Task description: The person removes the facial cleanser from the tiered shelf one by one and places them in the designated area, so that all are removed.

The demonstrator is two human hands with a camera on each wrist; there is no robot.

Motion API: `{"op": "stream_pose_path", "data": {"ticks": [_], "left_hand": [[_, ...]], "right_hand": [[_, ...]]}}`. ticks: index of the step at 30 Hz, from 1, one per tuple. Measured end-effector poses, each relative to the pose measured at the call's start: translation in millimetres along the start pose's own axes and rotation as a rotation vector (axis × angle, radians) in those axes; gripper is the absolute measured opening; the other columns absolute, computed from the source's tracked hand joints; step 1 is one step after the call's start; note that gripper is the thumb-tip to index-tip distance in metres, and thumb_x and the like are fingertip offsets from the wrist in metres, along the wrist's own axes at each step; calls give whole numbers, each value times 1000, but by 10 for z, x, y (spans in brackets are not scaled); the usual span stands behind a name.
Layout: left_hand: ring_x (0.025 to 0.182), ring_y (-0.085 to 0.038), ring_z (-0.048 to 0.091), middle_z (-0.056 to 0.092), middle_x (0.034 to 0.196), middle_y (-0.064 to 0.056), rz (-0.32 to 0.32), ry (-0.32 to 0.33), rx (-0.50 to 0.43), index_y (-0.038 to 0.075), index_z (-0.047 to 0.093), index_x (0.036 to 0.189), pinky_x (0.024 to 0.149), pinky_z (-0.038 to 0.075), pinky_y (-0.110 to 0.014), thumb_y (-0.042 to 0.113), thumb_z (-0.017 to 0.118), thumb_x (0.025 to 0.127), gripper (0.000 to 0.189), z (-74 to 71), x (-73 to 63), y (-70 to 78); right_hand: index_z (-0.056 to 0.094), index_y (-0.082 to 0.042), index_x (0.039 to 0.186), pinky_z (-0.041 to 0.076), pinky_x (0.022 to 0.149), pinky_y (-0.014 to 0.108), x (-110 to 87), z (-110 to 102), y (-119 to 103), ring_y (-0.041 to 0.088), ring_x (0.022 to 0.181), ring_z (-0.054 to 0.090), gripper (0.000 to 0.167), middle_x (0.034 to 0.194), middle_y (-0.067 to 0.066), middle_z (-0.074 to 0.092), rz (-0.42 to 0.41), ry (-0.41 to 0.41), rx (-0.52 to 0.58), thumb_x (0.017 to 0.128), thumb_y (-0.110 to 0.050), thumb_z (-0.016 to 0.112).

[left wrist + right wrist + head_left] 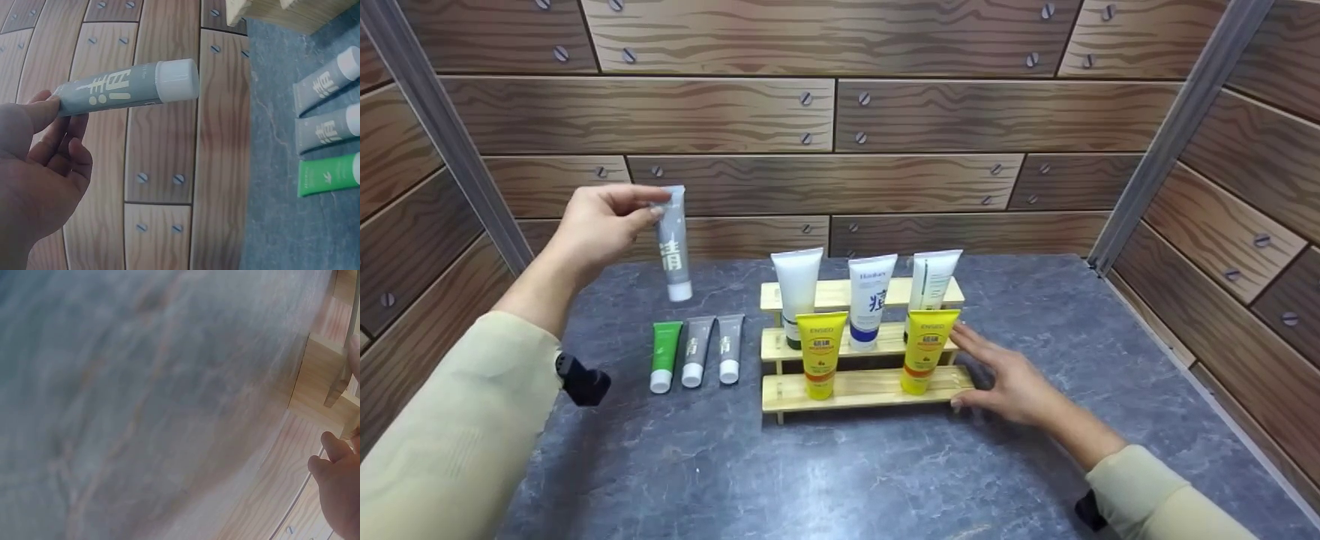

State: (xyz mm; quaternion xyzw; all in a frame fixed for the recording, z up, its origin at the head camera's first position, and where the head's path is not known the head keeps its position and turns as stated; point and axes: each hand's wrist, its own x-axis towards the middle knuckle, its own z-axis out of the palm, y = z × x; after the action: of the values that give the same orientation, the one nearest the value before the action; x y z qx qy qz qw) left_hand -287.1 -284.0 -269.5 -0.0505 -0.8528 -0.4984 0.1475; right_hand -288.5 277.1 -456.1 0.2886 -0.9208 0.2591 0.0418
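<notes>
Our left hand (604, 217) pinches a grey tube (672, 236) by its flat end, between thumb and fingertips, and holds it above the tabletop (840, 480), toward the back left corner. The tube hangs nearly upright, white cap down, clear of the surface; the left wrist view shows the other fingers loosely bent below it.

Our right hand (1016, 382) is spread at the right end of a stepped wooden rack (832, 294) — its thumb at the front corner, its fingers reaching along the side farther back. We cannot tell how firmly it presses there.

Under the raised tube, left of the rack, three tubes lie side by side with their white caps toward the front edge of the tabletop: a green tube (665, 345), a second grey tube (698, 345) and a third grey tube (730, 341), the last nearest the rack.

On the rack's front step we see a yellow tube (820, 349) near the left end and another yellow tube (928, 345) near the right. Behind them stand a white tube (797, 281) with a dark cap, a blue-capped tube (871, 292), and a right-hand white tube (934, 277), its base hidden by the yellow one.
</notes>
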Motion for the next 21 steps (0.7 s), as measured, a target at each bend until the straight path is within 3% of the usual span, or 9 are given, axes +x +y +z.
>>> {"op": "stream_pose_path", "data": {"ticks": [3, 7, 10, 16, 21], "left_hand": [[83, -3, 56, 74, 112, 1, -21, -11, 3, 2, 71, 137, 64, 45, -17, 11, 66, 106, 32, -24, -38, -75], [107, -5, 61, 67, 138, -13, -54, -38, 13, 2, 67, 141, 84, 51, -16, 12, 62, 108, 35, -53, -85, -160], [109, -7, 62, 61, 145, -18, -89, -57, -3, 1, 63, 145, 86, 52, -18, 11, 59, 109, 37, -73, -116, -225], [100, -5, 61, 64, 136, -13, -113, -43, -29, -1, 62, 145, 82, 52, -18, 10, 58, 109, 38, -108, -166, -335], [103, -9, 58, 66, 125, -7, -131, -36, -21, -2, 64, 143, 85, 52, -20, 14, 68, 104, 42, -134, -207, -396]], "right_hand": [[40, -17, 164, 29, 116, 71, -3, 0, 3, 48, 147, 40, 102, 171, 9, 28, -12, 7, -3, 81, -45, 90], [40, -17, 164, 29, 117, 70, 3, -7, -3, 48, 148, 40, 102, 171, 10, 29, -16, 6, 0, 81, -46, 90], [40, -17, 164, 29, 117, 70, 8, -11, -6, 47, 148, 40, 101, 171, 11, 30, -21, 5, 1, 81, -46, 90], [40, -16, 164, 29, 117, 69, 11, -4, 2, 47, 148, 39, 102, 171, 13, 30, -21, 8, -1, 80, -46, 90], [38, -18, 165, 28, 118, 69, 6, 7, 4, 46, 149, 38, 104, 172, 11, 29, -11, -1, 2, 80, -44, 91]]}}
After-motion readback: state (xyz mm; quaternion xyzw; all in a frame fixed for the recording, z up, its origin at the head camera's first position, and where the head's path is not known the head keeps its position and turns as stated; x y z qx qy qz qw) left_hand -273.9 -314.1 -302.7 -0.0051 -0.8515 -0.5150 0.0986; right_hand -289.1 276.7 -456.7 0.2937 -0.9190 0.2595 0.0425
